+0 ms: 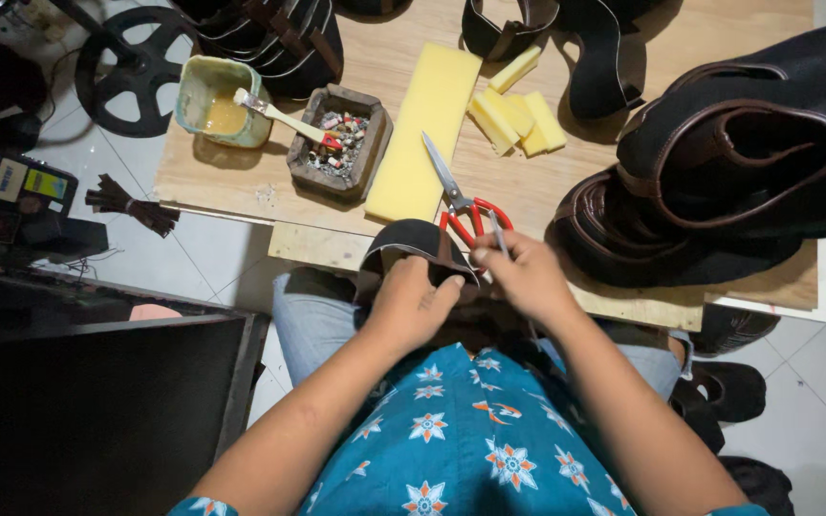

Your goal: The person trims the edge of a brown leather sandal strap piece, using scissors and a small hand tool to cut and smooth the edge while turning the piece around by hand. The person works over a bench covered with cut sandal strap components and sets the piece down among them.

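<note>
- A wooden work board fills the upper middle of the view, resting on a pale tiled floor.
- A heap of dark leather shoe uppers lies on its right side; more dark pieces lie along the far edge.
- A long yellow foam slab lies in the middle, with cut foam blocks just to its right.
- A small wooden tray of odds and ends sits left of the slab; beside it stands a green glue pot with a brush leaning out.
- Red-handled scissors lie by the near edge.
- The black curved leather piece is at the near edge, above the lap.
- The left hand curls closed around it.
- The right hand pinches a thin metal tool between its fingertips.
</note>
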